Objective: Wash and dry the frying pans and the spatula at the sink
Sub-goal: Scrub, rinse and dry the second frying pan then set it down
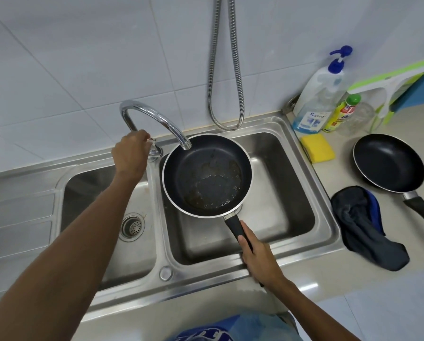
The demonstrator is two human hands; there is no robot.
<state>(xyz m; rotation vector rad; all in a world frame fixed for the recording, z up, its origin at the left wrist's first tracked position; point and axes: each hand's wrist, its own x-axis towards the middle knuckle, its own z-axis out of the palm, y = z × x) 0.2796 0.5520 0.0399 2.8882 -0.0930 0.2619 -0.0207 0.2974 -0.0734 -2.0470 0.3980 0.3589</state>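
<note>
Barely started tbh: greasy frying pan (206,175) gripped by right hand (260,259) fingers under dry tap (157,119), left hand (131,155) fingers pinching its lever (154,141). Second pan (388,163) on surface (353,291), no spatula visible.

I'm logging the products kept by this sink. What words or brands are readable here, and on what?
"Kassa": on the label of the clear pump bottle.
Yellow bottle with the green cap: its red label is too blurred to read.
Blue garment at the bottom edge: white lettering, cut off and unreadable.
</note>
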